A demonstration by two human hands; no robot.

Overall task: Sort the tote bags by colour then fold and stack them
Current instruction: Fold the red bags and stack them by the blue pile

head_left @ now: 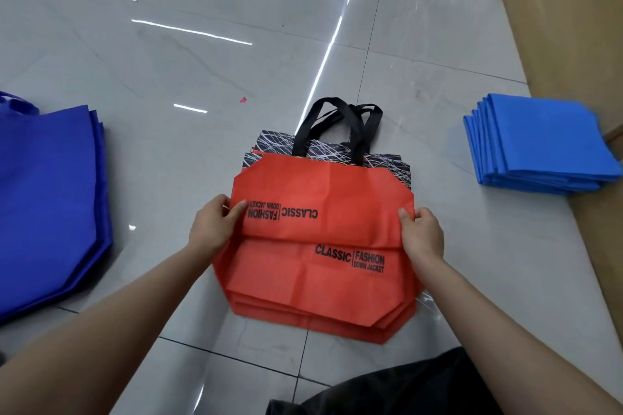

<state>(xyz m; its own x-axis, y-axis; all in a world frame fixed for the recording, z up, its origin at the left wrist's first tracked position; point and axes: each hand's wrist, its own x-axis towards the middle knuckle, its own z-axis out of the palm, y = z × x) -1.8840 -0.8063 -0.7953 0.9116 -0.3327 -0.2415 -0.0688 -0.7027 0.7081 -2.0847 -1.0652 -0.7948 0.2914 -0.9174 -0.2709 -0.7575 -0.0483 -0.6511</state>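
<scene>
1. At 6 o'clock, nearest the camera, a dark garment covers the person's lap. Both bare forearms reach forward over it.
2. Just beyond, at the middle of the view, a pile of red tote bags lies flat on the glossy tiled floor, their edges stepped at the near side. The black print reads "CLASSIC FASHION DOWN JACKET".
3. The top red bag is doubled over on this pile. Its near part is turned away from the person, so the same print shows upside down on the turned flap.
4. The left hand grips the fold at the flap's 9 o'clock end, with the thumb on top and the fingers curled round the edge.
5. The right hand pinches the fold at the 3 o'clock end in the same way.
6. Past the flap, toward 12 o'clock, a black band with white scribbled lines shows at the bags' mouths. Black handles arch out onto the floor.
7. At 9 o'clock, well apart from the red pile, dark blue tote bags lie flat and unfolded, one on another.
8. At 2 o'clock, a neat stack of folded light blue bags sits beside a wooden unit.
9. Farther out, at 11 o'clock, a small pink scrap lies on the tiles.
</scene>
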